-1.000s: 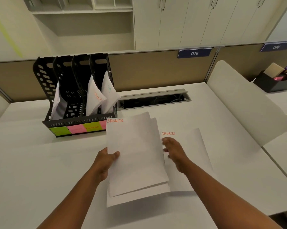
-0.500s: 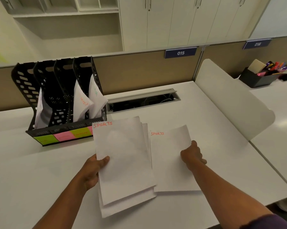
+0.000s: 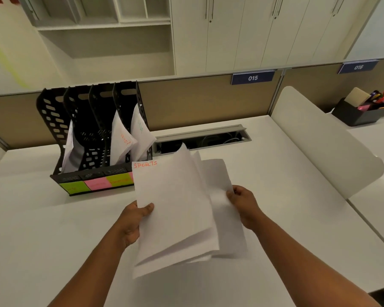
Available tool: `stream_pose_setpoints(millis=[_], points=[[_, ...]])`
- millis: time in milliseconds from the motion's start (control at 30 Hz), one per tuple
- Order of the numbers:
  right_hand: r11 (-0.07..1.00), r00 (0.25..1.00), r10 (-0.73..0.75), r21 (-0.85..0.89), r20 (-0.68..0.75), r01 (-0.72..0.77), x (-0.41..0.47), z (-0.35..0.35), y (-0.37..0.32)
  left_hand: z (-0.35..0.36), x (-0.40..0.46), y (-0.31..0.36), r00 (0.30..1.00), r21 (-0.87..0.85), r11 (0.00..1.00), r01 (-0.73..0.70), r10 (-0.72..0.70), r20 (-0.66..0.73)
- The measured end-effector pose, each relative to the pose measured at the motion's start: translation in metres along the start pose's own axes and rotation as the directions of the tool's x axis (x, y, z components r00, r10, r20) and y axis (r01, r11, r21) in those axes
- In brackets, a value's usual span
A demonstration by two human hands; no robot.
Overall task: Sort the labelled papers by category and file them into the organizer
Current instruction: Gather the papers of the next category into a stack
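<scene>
My left hand (image 3: pixel 132 221) grips the left edge of a stack of white papers (image 3: pixel 175 213), thumb on top; the top sheet reads SPORTS in orange. My right hand (image 3: pixel 245 204) pinches the right edge of another white sheet (image 3: pixel 219 185), lifted off the desk and tucked against the back of the stack. A black file organizer (image 3: pixel 93 138) with several slots stands behind and to the left, with green, pink and yellow-green labels on its front. White papers stand in three of its slots.
The white desk (image 3: pixel 53 229) runs to a beige partition with a 015 sign (image 3: pixel 252 78). An open cable tray (image 3: pixel 199 138) lies behind the papers. A white curved divider (image 3: pixel 323 142) bounds the right side; a black box of stationery (image 3: pixel 361 111) sits beyond it.
My right hand took hold of the SPORTS sheet that lay on the desk, lifted it and brought it left against the stack in my left hand. The stack has tilted up.
</scene>
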State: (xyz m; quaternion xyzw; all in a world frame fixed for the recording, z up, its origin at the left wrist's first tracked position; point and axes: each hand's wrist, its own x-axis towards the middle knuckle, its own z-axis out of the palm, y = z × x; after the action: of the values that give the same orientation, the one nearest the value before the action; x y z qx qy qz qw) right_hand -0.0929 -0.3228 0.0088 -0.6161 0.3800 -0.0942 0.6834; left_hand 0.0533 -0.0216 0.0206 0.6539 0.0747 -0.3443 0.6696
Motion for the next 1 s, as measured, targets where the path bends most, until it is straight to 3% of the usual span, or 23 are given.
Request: stream_pose_setpoints(millis=[200, 300, 533, 700, 867, 1000], points=[[0.977, 0.964, 0.117, 0.146, 0.238, -0.155, -0.013, 0.023, 0.000, 0.015, 0.001, -0.005, 0.986, 0.203, 0.977, -0.069, 0.098, -0.134], [0.976, 0.958, 0.114, 0.149, 0.262, -0.157, -0.019, 0.032, -0.004, 0.020, -0.001, -0.010, 0.975, 0.210, 0.976, -0.058, 0.100, -0.198], [0.978, 0.881, 0.115, 0.104, 0.459, -0.182, -0.029, 0.032, -0.021, 0.017, 0.000, -0.004, 0.990, 0.020, 1.000, -0.005, 0.008, -0.142], [0.993, 0.901, 0.107, 0.002, 0.421, -0.119, -0.031, 0.038, -0.021, 0.019, -0.006, 0.004, 0.997, -0.145, 0.989, 0.021, -0.031, -0.072], [0.995, 0.930, -0.095, -0.005, 0.356, 0.103, -0.039, 0.049, -0.039, 0.035, -0.024, 0.024, 0.953, 0.048, 0.965, -0.256, 0.261, -0.153], [0.931, 0.901, -0.341, -0.038, 0.266, 0.364, -0.043, 0.054, -0.065, 0.054, -0.045, 0.054, 0.774, 0.106, 0.812, -0.575, 0.581, -0.251]])
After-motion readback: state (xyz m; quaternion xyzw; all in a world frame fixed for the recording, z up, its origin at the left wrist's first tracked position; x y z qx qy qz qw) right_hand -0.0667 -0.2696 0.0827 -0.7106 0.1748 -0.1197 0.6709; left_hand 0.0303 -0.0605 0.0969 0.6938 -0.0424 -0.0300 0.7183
